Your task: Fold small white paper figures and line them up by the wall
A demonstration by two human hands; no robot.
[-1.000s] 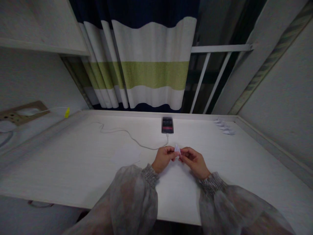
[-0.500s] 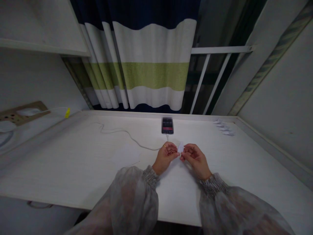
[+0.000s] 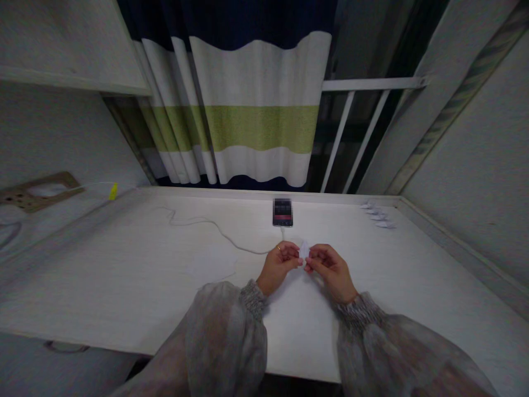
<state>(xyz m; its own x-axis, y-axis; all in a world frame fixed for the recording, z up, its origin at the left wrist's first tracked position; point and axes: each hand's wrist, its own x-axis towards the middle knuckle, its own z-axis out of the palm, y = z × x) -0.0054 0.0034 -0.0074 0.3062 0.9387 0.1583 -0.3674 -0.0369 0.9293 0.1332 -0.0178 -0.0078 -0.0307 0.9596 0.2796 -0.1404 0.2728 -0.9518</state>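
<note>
Pinching a folded white paper (image 3: 305, 250) over the table (image 3: 303, 336): left hand (image 3: 278, 267) at its left edge, right hand (image 3: 331, 271) at its right, fingertip grip each; long axis points away (neither hand nearer).

Cannot read the screen of the phone (image 3: 282, 213), blurred into blocks. Just nearer than the phone, can see only part of the folded paper (image 3: 305, 250), covered at its sides by the left hand (image 3: 279, 266) and the right hand (image 3: 332, 270). Below the phone, lose the cable (image 3: 229, 240) behind the left hand. Can make out perhaps four folded pieces (image 3: 379, 217) right of the phone, too small to count surely. Far left of the phone, find the socket board (image 3: 28, 204) cut off.
</note>
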